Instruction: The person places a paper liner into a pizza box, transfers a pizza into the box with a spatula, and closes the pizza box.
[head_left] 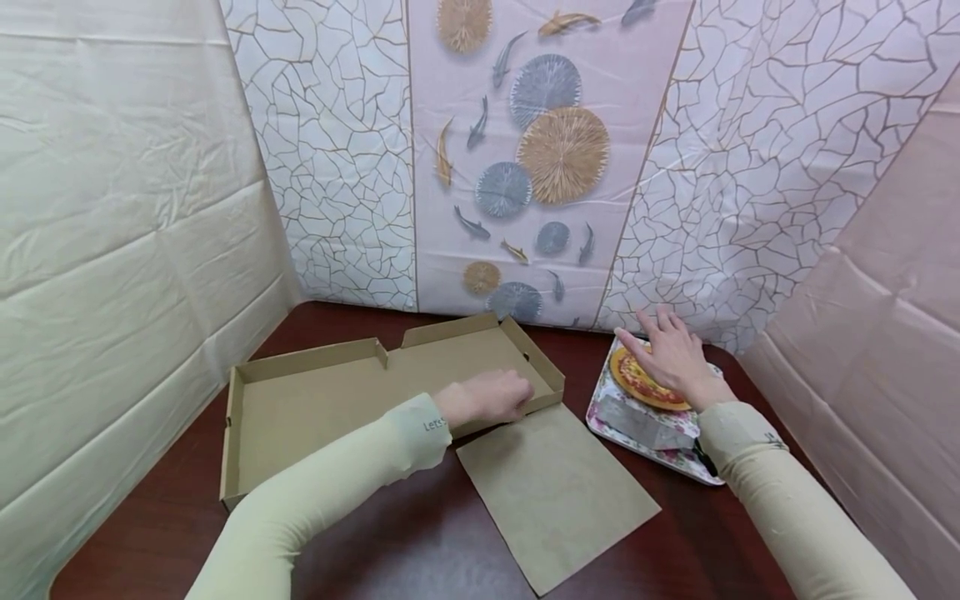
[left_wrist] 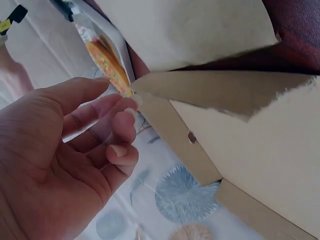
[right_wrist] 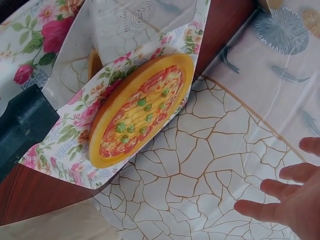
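My left hand (head_left: 495,395) is by the front right corner of a shallow open cardboard box (head_left: 315,412). In the left wrist view that hand (left_wrist: 80,155) has loosely bent fingers, holds nothing and is near the box's side flap (left_wrist: 180,145). My right hand (head_left: 675,354) hovers over a small round pizza (head_left: 632,377) on a floral tray (head_left: 597,408), its fingers spread. The right wrist view shows the whole pizza (right_wrist: 142,112) with green bits on top, apart from the fingers (right_wrist: 257,209). A wide metal blade (head_left: 637,425) with a dark handle (right_wrist: 27,117) lies on the tray.
A brown paper sheet (head_left: 558,500) lies on the dark red table (head_left: 390,533) in front of the box, partly under its right corner. Patterned cloth (head_left: 337,150) hangs behind the table, and pale draped walls (head_left: 112,250) stand at both sides.
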